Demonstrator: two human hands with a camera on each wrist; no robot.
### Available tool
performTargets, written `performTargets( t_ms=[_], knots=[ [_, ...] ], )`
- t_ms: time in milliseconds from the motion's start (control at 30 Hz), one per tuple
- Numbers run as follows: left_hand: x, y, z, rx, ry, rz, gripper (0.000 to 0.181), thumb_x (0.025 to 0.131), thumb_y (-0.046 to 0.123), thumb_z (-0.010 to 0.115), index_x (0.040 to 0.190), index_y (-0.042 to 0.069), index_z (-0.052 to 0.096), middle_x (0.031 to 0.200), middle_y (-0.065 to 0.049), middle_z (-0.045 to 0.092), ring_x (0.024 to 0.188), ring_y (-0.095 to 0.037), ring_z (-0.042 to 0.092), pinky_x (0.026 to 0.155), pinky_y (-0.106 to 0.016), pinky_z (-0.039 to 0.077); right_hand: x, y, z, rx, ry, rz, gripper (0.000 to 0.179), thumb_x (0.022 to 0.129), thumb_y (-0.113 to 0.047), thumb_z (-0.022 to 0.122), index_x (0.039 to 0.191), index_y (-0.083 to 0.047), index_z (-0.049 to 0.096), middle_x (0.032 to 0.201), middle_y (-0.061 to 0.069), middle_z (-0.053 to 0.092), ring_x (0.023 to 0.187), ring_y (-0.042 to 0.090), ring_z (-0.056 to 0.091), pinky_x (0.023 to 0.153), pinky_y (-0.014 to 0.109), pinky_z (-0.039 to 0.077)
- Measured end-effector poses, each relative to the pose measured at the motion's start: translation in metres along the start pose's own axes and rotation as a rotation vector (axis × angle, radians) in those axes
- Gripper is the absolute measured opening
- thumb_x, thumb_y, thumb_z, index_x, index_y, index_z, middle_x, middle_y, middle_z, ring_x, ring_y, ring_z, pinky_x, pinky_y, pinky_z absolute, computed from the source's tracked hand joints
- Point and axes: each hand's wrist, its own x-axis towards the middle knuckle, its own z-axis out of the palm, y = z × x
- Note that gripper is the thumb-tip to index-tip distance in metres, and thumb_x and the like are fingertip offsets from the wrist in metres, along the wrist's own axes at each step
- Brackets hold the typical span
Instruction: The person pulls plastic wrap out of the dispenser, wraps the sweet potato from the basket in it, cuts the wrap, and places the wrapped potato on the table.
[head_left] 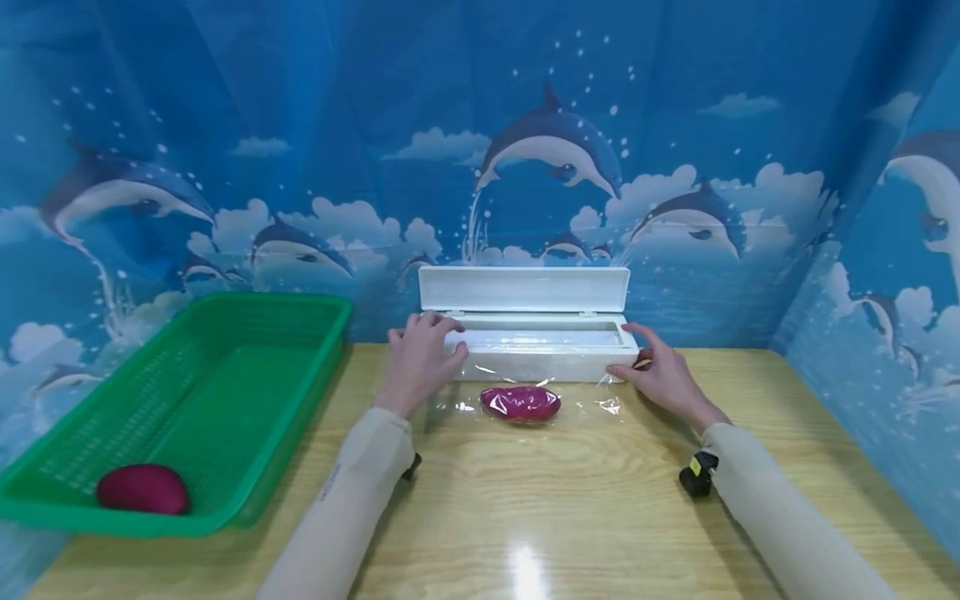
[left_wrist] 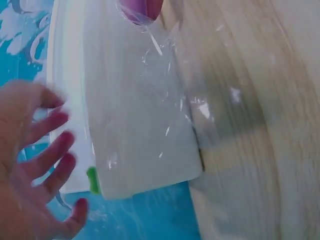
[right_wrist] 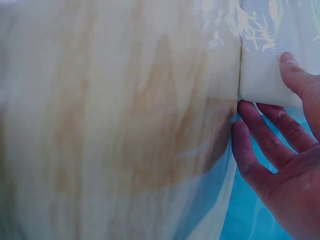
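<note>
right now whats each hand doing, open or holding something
Left hand: open, at the left end of the white box.
Right hand: closed on the white box's right end.

The long sleeves are pale beige, the right wrist device black and yellow.

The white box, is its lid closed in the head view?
No, the lid stands raised behind the white box's open top.
</note>
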Motion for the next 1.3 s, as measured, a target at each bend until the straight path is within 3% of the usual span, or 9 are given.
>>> performTargets(
  t_ms=[133, 400, 533, 667, 900, 1067, 1133, 1200, 1300],
  knots=[
    [-0.002, 0.003, 0.004, 0.011, -0.087, 0.081, 0.024, 0.097, 0.036, 0.069, 0.118, 0.024, 0.074, 0.128, -0.004, 0.065, 0.126, -0.030, 0.052, 0.104, -0.063, 0.038, 0.000, -0.001, 0.000, -0.013, 0.008, 0.011, 0.081, 0.092, -0.030, 0.077, 0.157, -0.011, 0.034, 0.103, 0.023, 0.072, 0.091, 0.028, 0.070, 0.074, 0.031, 0.053],
    [-0.007, 0.005, 0.011, 0.012, -0.011, 0.147, 0.009, 0.095, 0.029, 0.074, 0.102, 0.024, 0.077, 0.120, -0.001, 0.070, 0.124, -0.027, 0.057, 0.110, -0.066, 0.034, -0.008, -0.005, -0.004, -0.057, -0.011, 0.026, 0.083, 0.095, -0.041, 0.073, 0.160, -0.013, 0.030, 0.116, 0.027, 0.068, 0.103, 0.036, 0.070, 0.086, 0.051, 0.058],
    [-0.011, 0.005, 0.005, -0.027, 0.008, 0.186, 0.009, 0.093, 0.026, 0.076, 0.100, 0.022, 0.077, 0.117, -0.003, 0.071, 0.122, -0.027, 0.058, 0.108, -0.066, 0.036, -0.016, -0.009, -0.010, -0.050, -0.023, 0.034, 0.088, 0.095, -0.048, 0.069, 0.162, -0.013, 0.024, 0.127, 0.029, 0.062, 0.108, 0.041, 0.069, 0.091, 0.056, 0.057],
    [-0.018, 0.003, -0.006, -0.077, -0.008, 0.225, 0.009, 0.092, 0.023, 0.076, 0.101, 0.020, 0.077, 0.114, -0.002, 0.072, 0.118, -0.026, 0.061, 0.106, -0.063, 0.039, -0.027, -0.013, -0.014, -0.043, -0.030, -0.005, 0.087, 0.095, -0.046, 0.070, 0.162, -0.011, 0.026, 0.134, 0.031, 0.057, 0.109, 0.044, 0.068, 0.090, 0.058, 0.057],
    [-0.037, 0.003, -0.027, -0.112, -0.150, 0.378, 0.011, 0.091, 0.019, 0.076, 0.102, 0.018, 0.075, 0.104, 0.002, 0.074, 0.103, -0.020, 0.069, 0.093, -0.046, 0.053, -0.056, -0.008, -0.015, -0.162, -0.074, -0.147, 0.081, 0.093, -0.044, 0.073, 0.157, -0.009, 0.036, 0.129, 0.027, 0.061, 0.104, 0.038, 0.068, 0.084, 0.053, 0.059],
    [-0.059, 0.003, -0.034, -0.065, -0.322, 0.377, 0.014, 0.090, 0.023, 0.078, 0.104, 0.022, 0.076, 0.113, 0.002, 0.072, 0.109, -0.021, 0.066, 0.103, -0.055, 0.050, -0.071, -0.005, -0.017, -0.308, -0.146, -0.219, 0.083, 0.088, -0.051, 0.077, 0.154, -0.012, 0.043, 0.125, 0.020, 0.063, 0.108, 0.033, 0.065, 0.086, 0.056, 0.057],
    [-0.068, 0.003, -0.033, -0.014, -0.367, 0.368, 0.016, 0.090, 0.027, 0.077, 0.106, 0.024, 0.076, 0.118, 0.001, 0.070, 0.114, -0.022, 0.063, 0.105, -0.059, 0.047, -0.074, -0.005, -0.019, -0.348, -0.168, -0.235, 0.079, 0.088, -0.046, 0.078, 0.151, -0.012, 0.046, 0.122, 0.018, 0.064, 0.107, 0.032, 0.064, 0.086, 0.056, 0.057],
    [-0.074, 0.005, -0.031, 0.014, -0.365, 0.374, 0.016, 0.090, 0.030, 0.077, 0.106, 0.025, 0.077, 0.120, -0.001, 0.068, 0.115, -0.022, 0.062, 0.105, -0.059, 0.046, -0.075, -0.006, -0.020, -0.365, -0.171, -0.255, 0.068, 0.090, -0.031, 0.079, 0.148, -0.009, 0.050, 0.118, 0.016, 0.065, 0.103, 0.031, 0.065, 0.085, 0.055, 0.058],
    [-0.077, 0.008, -0.028, 0.011, -0.265, 0.380, 0.012, 0.090, 0.031, 0.078, 0.100, 0.024, 0.078, 0.114, 0.000, 0.069, 0.110, -0.020, 0.064, 0.102, -0.058, 0.048, -0.073, -0.009, -0.021, -0.346, -0.144, -0.276, 0.052, 0.092, -0.013, 0.073, 0.141, -0.005, 0.057, 0.117, 0.018, 0.067, 0.101, 0.033, 0.067, 0.084, 0.054, 0.058]
  ],
)
